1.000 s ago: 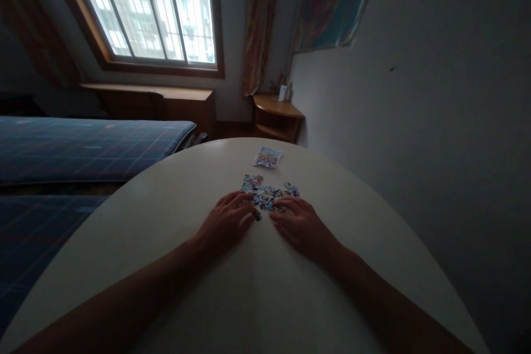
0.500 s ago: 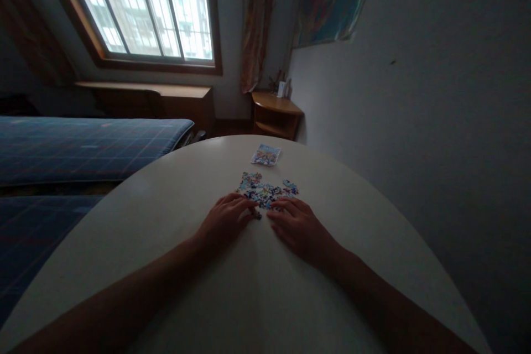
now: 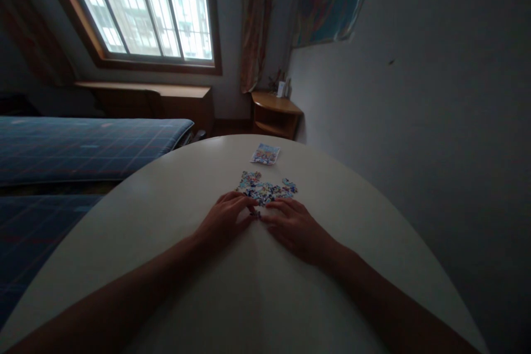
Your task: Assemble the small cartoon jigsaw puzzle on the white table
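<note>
Colourful jigsaw puzzle pieces [image 3: 265, 192] lie in an irregular patch on the white round table [image 3: 178, 188]. My left hand [image 3: 224, 213] rests at the patch's near left edge, its fingers curled down around a small dark puzzle piece [image 3: 256, 214] that is partly covered by the fingertips. From the other side my right hand [image 3: 294, 227] comes close, fingers stretched out and a little apart, the tips beside that piece and the near edge of the patch. Whether the right fingertips touch a piece is too small to tell. Beyond the patch lies a small picture sheet [image 3: 265, 154].
To the left stands a bed with a blue checked mattress [image 3: 83, 146], close to the table's edge. A wooden corner shelf [image 3: 276, 102] is behind the table, and a desk [image 3: 182, 90] sits under the window [image 3: 145, 5]. A bare wall [image 3: 415, 121] runs along the right.
My right hand has shifted slightly left, its lower fingertip now closer to the small piece by my left fingers. The left hand has barely moved.
</note>
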The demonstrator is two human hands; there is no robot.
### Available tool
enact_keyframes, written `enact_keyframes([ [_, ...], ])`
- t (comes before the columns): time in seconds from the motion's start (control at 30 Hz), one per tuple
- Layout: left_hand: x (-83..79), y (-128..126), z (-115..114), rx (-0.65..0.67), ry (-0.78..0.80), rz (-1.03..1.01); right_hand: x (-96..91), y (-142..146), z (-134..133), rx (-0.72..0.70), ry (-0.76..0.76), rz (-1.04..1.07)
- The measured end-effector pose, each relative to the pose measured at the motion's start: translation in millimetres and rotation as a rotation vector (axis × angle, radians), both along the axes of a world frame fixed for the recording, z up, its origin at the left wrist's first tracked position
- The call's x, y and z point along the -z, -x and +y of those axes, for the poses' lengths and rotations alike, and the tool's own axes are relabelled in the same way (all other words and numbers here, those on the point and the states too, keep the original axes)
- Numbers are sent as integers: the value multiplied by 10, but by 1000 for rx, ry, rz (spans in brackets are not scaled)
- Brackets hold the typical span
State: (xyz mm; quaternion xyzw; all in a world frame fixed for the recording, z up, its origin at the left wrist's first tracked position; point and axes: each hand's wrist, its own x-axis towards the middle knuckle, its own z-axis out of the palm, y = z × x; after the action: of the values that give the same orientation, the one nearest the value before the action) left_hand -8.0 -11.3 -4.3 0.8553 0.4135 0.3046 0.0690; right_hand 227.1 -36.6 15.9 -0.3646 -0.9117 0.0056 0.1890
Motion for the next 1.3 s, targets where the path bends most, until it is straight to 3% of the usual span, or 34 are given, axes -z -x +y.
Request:
enact_keyframes([
  [0.57, -122, -120, -240, 193, -150, -107, -99, 17, -48, -23, 7, 164],
  [1.3, -146, -155, -392, 200, 18, -29, -191, -6, -125, -94, 110, 37],
])
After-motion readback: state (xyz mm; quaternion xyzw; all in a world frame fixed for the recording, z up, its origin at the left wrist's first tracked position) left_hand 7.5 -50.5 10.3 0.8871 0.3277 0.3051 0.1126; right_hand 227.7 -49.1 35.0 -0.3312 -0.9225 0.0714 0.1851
